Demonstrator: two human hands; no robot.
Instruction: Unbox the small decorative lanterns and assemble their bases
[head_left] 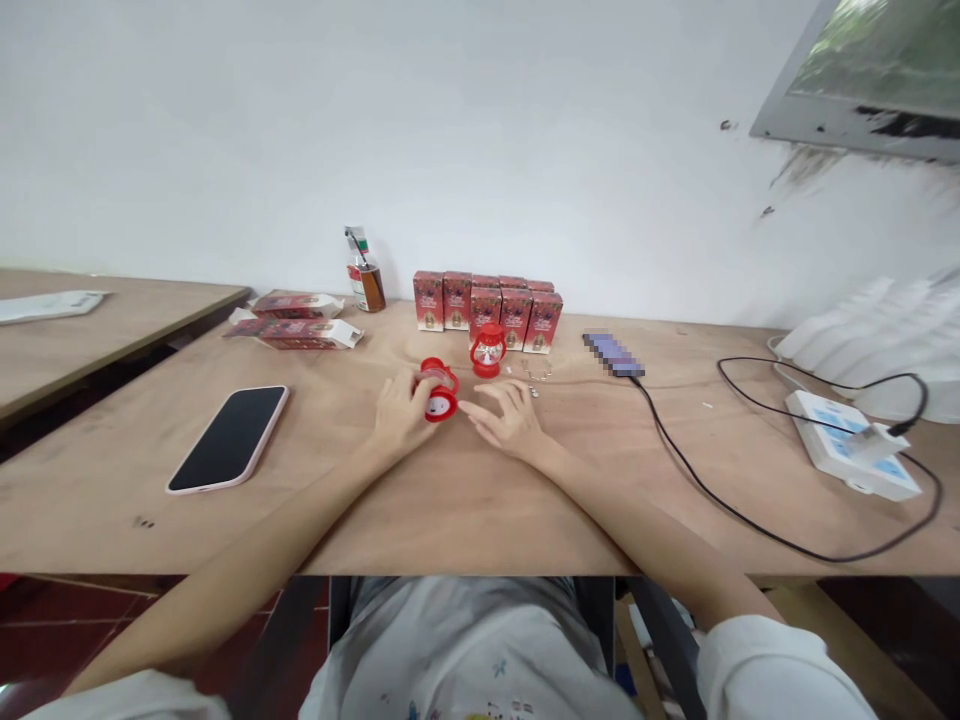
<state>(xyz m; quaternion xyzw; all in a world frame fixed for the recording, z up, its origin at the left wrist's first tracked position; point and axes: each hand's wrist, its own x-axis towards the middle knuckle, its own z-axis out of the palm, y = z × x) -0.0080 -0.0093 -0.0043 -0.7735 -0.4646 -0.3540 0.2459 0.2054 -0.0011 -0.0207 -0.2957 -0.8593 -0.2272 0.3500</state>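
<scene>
A small red toy lantern (441, 390) lies tipped, its round base with a white disc facing me. My left hand (403, 408) is closed around its left side. Just right of that base is my right hand (507, 415), fingers apart and holding nothing; its fingertips are close to the base, and I cannot tell whether they touch it. A second red lantern (488, 351) with a clear middle stands upright behind my right hand. Small metal bits (536, 373) are scattered on the table to the right of it.
Several small red boxes (501, 308) stand at the back near the wall. Two opened red cartons (300, 332) and a bottle (365, 275) are at back left. A phone (229, 440) lies left; another phone (613, 354) trails a black cable to a power strip (851, 445) at right.
</scene>
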